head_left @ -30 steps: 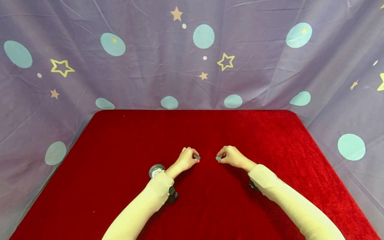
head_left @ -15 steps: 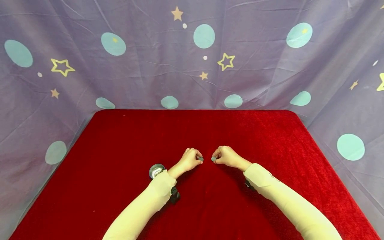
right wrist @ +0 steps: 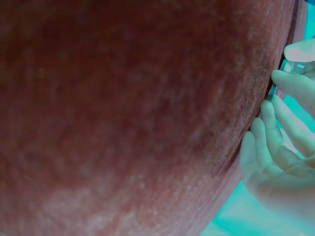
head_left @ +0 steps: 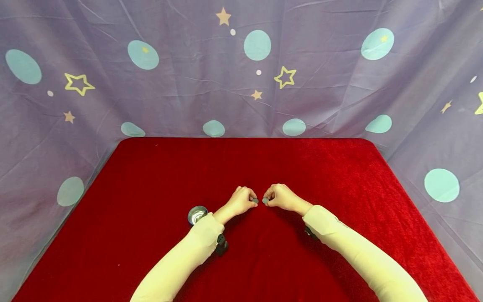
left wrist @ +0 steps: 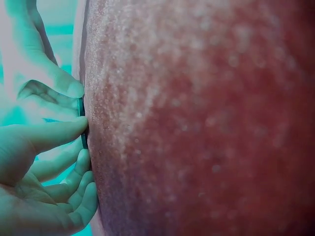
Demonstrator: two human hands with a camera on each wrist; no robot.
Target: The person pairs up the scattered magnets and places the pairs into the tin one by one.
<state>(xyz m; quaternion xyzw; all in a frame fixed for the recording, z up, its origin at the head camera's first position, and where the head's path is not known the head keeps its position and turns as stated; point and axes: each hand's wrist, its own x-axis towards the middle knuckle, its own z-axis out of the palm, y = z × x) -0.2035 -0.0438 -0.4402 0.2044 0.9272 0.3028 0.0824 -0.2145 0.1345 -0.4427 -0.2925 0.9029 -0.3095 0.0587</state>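
Near the middle of the red cloth, my left hand (head_left: 240,201) pinches a small grey disc (head_left: 255,201) between thumb and fingers. Facing it, my right hand (head_left: 283,197) pinches a second grey disc (head_left: 265,201) the same way. A narrow gap separates the two discs in the head view. Seen edge-on in the left wrist view, the left disc (left wrist: 84,140) is a thin dark line low at the cloth. In the right wrist view, fingers mostly cover the discs. Whether they touch the cloth is unclear.
A small shiny round metal bowl (head_left: 196,213) stands beside my left sleeve, which partly hides it. Red velvet cloth (head_left: 170,167) covers the table. A purple curtain (head_left: 320,84) with stars and dots surrounds its back and sides.
Both hands have moved toward each other, the right hand leftward and the left hand slightly rightward. The gap between the discs has narrowed. Each hand keeps hold of its disc.
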